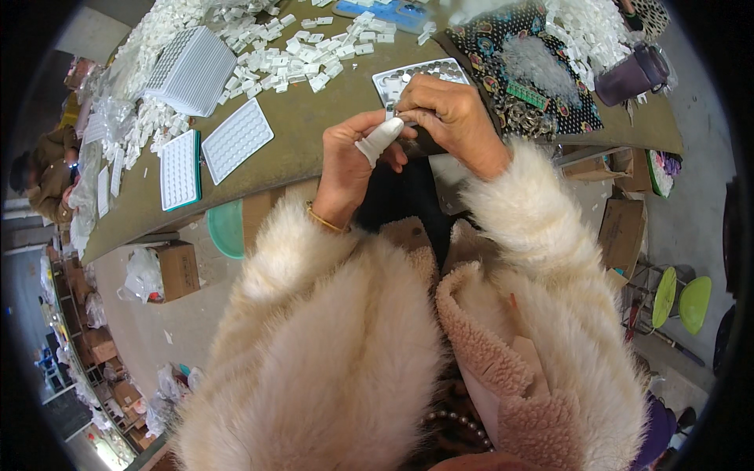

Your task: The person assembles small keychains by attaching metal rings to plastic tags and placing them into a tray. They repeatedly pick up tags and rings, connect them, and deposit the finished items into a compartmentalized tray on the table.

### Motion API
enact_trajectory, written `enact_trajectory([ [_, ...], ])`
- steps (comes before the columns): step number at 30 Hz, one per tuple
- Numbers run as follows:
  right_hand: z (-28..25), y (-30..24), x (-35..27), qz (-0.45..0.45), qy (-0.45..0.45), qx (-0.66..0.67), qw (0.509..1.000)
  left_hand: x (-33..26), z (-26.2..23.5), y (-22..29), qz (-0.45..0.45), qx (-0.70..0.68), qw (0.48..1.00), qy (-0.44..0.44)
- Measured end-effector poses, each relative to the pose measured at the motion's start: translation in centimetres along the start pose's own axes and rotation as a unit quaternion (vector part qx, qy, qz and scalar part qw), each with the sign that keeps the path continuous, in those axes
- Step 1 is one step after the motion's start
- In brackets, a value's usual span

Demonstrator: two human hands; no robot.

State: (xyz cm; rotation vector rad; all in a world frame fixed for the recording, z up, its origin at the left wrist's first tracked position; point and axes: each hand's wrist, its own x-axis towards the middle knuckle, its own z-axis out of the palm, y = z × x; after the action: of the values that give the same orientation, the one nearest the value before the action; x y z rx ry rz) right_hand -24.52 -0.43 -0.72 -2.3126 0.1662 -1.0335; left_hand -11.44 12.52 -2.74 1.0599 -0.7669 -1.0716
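So both hands are brought together right at the near edge of the olive-green table. The left hand is seen with a white rubber finger cot on the thumb, fingers curled in, and the right hand is folded over it from the right. Something small and dark is pinched between the two, but it's mostly hidden by the fingers, so it can't be told what it is; each grip is clenched on that small dark piece. A thin gold bangle is worn on the left wrist, and both arms are wrapped in fluffy cream fur sleeves.

Just behind the hands, touching the knuckles in view, a pale grey plastic tray with round pockets is laid flat on the table. Further left, a white dimpled tray and a white tray with a teal rim are set side by side, with a stack of white ribbed trays behind them. Loose small white plastic parts are scattered across the far side. A dark patterned cloth is spread to the right, with a purple jug at its far end.
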Motion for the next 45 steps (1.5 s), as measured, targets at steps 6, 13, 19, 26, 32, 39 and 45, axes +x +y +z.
enact_trajectory([
  [6,-0.3,1.2,0.4,0.117,-0.045,0.183,0.975,0.2,-0.9,0.2,-0.022,0.053,0.998,0.027],
  [13,2.2,3.8,0.4,0.029,0.007,-0.177,0.984,0.4,-1.7,0.4,-0.041,-0.034,0.998,0.041],
  [19,2.8,4.1,0.3,0.007,0.0,-0.247,0.969,0.4,-1.6,0.5,-0.036,-0.02,0.998,0.041],
  [26,1.2,1.0,-0.2,0.061,0.066,0.03,0.995,0.3,-0.5,1.1,-0.033,0.048,0.998,0.025],
  [32,0.6,-0.4,-0.5,0.036,0.068,0.019,0.997,-0.2,1.1,1.3,-0.027,0.069,0.997,0.016],
  [39,-1.0,-0.4,-1.1,0.053,-0.009,0.063,0.997,-0.5,1.6,0.3,0.042,0.131,0.99,0.034],
  [45,-1.4,-2.2,-2.3,0.128,0.113,0.186,0.967,0.1,1.8,0.9,0.054,0.15,0.986,0.044],
])
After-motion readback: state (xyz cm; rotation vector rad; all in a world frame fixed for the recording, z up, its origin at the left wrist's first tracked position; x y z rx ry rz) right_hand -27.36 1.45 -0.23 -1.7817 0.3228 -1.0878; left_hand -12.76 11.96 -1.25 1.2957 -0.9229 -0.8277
